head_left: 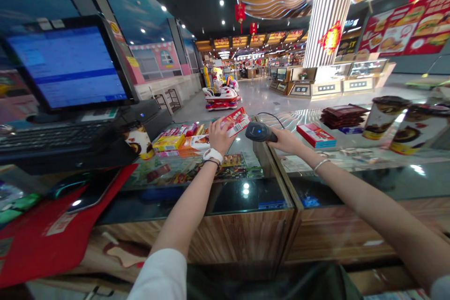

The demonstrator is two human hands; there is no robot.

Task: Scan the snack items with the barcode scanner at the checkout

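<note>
Over the glass counter, my left hand (218, 137) is closed on a small red and white box (237, 122), whose barcode side is turned toward the scanner. My right hand (284, 140) wraps round the handle of a black barcode scanner (258, 131) with a blue light on top. The scanner's head points left and sits close beside the box. Below and left of my left hand lie a yellow box (169, 142) and an orange and white box (192, 144). A flat stack of red boxes (315, 136) lies to the right of my right hand.
At the left stand a lit monitor (66, 68) and a keyboard (49, 136). A phone (93, 192) rests on a red sheet (66, 239). Dark red packets (342, 116) and large cups (385, 117) stand at the right. A patterned cup (139, 140) is beside the keyboard.
</note>
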